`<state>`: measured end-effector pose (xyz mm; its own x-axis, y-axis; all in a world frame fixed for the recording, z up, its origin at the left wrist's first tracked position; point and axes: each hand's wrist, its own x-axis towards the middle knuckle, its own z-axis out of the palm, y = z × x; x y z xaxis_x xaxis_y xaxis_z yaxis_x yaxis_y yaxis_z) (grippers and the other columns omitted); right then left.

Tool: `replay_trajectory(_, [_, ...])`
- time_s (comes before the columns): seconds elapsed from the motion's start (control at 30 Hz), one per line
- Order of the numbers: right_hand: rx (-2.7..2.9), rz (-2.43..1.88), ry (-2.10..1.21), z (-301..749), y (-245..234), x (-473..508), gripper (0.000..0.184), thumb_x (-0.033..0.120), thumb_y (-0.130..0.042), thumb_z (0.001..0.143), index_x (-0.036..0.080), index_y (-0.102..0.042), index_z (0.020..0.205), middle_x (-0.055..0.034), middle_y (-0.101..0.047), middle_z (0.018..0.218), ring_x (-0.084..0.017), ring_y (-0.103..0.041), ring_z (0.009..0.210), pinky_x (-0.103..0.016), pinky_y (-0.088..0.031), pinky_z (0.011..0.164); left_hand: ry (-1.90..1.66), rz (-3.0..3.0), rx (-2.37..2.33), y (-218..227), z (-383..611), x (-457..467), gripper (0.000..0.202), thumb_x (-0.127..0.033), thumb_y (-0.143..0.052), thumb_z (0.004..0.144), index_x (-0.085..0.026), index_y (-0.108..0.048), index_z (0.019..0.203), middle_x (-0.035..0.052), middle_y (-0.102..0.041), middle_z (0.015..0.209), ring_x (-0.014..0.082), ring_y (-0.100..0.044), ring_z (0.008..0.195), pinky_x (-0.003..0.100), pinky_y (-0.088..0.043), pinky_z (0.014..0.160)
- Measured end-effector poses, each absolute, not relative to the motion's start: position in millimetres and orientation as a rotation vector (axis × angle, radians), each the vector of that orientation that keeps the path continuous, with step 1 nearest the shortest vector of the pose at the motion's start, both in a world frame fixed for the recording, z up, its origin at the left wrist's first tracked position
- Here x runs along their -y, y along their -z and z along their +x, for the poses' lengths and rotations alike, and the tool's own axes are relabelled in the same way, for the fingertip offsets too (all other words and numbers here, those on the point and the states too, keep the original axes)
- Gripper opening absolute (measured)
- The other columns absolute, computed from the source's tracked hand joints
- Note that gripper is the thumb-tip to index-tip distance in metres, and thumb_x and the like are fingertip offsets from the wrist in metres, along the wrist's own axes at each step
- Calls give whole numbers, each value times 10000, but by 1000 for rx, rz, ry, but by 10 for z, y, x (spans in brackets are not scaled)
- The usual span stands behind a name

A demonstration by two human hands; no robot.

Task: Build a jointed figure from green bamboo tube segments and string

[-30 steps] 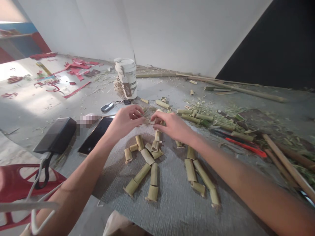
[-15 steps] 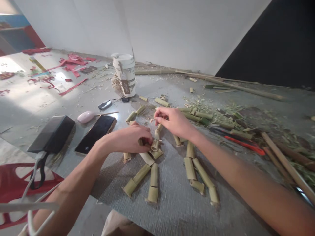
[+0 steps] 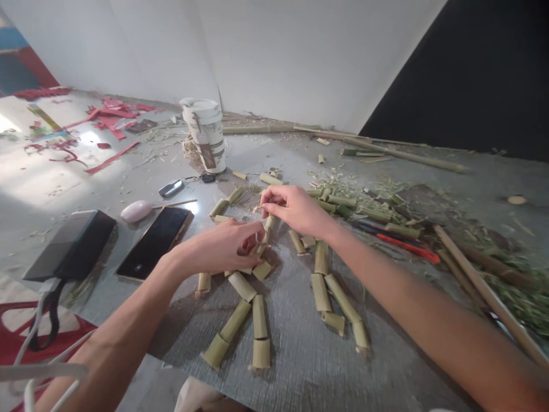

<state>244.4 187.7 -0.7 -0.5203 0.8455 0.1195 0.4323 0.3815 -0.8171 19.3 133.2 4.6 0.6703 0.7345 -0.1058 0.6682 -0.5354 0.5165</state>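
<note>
Several short cut bamboo pieces (image 3: 241, 286) lie scattered on a grey table (image 3: 300, 366). My left hand (image 3: 223, 247) is low over the pile, its fingers pinched on a small bamboo piece (image 3: 257, 247). A little farther back, my right hand (image 3: 294, 209) pinches a thin bamboo sliver (image 3: 258, 208) between thumb and fingertips. Another row of bamboo pieces (image 3: 338, 297) lies below my right forearm.
A stack of paper cups (image 3: 206, 137) stands at the back. A phone (image 3: 152, 243), a black power bank (image 3: 68, 245), a pink oval object (image 3: 136, 210) and a key fob (image 3: 170, 187) lie left. Long bamboo poles (image 3: 484, 292), an orange-handled tool (image 3: 407, 246) and shavings fill the right.
My left hand dropped from beside the right hand to the bamboo pile and took hold of a piece. My right hand stayed back, still pinching. The view shifted slightly right.
</note>
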Motion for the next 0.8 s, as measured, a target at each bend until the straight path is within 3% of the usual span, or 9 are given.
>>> replay_trajectory(0.03, [2111,-1099,-1023,2447,5,-1881,74,260,-602,977,230,-657,936,-18,-804,890,-164,-656,717,-342,-432,682,-171,2363,-1072,-44,205,-1331,84,-251,-655,880,-249,-613,953,2,-691,800,194,-582,724,313,-380,667])
replay_trajectory(0.1, [2106,-1108,-1026,2456,1,-1887,79,265,-605,980,227,-656,934,-20,-806,889,-161,-652,713,-339,-428,677,-181,2366,-1073,-51,201,-1342,218,-164,-598,820,-251,-634,1017,-5,-687,793,184,-577,690,306,-374,640])
replay_trajectory(0.23, [2087,-1100,-1044,2478,1,-1901,79,256,-610,988,228,-653,928,-28,-812,897,-169,-672,739,-338,-438,686,-207,2306,-1160,-92,96,-1406,422,-168,-599,778,-248,-670,1186,-8,-713,836,185,-624,699,291,-411,647])
replay_trajectory(0.37, [2084,-1122,-1090,2494,-5,-1903,78,274,-611,1009,241,-675,978,-49,-819,955,-196,-717,805,-349,-464,706,-467,2203,-1335,-100,-46,-1483,354,-261,-659,828,-242,-717,1177,6,-719,867,190,-655,748,287,-466,677])
replay_trajectory(0.53, [2025,-1050,-1170,2474,-17,-1889,67,258,-628,993,235,-678,1031,-51,-823,990,-204,-752,911,-355,-509,762,-830,2028,-1321,-93,-91,-1505,209,-318,-754,844,-211,-741,1023,43,-738,956,201,-682,861,294,-554,761])
replay_trajectory(0.8, [1948,-976,-1231,2439,-25,-1882,67,269,-696,959,215,-688,998,-46,-826,960,-203,-774,945,-358,-537,828,-887,1790,-1187,-80,-57,-1487,200,-345,-778,894,-185,-705,988,38,-695,876,176,-706,796,285,-582,736])
